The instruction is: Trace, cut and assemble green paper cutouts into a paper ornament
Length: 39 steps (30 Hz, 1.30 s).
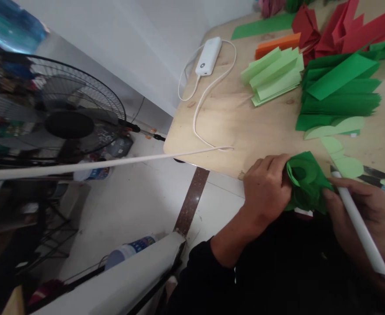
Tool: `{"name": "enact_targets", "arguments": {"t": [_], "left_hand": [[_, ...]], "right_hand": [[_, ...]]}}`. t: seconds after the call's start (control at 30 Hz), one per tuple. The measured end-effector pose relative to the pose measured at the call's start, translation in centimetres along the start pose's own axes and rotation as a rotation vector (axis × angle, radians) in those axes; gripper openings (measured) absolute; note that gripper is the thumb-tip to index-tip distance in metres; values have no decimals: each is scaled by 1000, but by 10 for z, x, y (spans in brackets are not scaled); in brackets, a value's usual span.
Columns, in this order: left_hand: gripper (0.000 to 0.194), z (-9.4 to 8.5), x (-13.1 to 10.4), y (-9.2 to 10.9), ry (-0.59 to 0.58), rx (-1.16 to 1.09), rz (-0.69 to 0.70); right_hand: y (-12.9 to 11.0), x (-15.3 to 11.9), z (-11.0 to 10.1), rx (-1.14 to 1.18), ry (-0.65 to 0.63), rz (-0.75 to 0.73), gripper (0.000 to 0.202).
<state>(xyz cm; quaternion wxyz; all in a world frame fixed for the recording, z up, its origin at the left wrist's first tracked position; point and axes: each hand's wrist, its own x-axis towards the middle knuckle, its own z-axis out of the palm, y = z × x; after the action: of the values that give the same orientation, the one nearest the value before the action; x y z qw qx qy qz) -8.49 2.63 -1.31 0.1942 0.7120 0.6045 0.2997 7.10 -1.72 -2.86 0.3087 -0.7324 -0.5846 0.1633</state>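
Note:
My left hand (267,186) is closed around the left side of a crumpled piece of dark green paper (307,181), near the table's front edge. A rounded fold at its top left shows a hollow. My right hand (372,210) has a white pen-like stick (359,223) resting across it, its narrow dark end pointing up and away. Thumb and fingers of that hand also meet the right edge of the green paper. Just beyond lie pale green scalloped paper cutouts (346,165) and scissors (381,180), partly cut off by the frame.
Stacks of folded light green paper (274,76), dark green paper (343,92) and red paper (353,33) cover the table's far right. A white power bank (208,56) trails a cable (197,113) across the tabletop (245,131). A black fan (69,124) stands left.

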Motion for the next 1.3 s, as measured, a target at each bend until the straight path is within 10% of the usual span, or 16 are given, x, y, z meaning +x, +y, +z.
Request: {"name": "enact_targets", "arguments": {"t": [1.3], "left_hand": [[27, 5, 2, 4, 19, -6, -91]], "right_hand": [[4, -4, -1, 94, 5, 5, 31]]}}
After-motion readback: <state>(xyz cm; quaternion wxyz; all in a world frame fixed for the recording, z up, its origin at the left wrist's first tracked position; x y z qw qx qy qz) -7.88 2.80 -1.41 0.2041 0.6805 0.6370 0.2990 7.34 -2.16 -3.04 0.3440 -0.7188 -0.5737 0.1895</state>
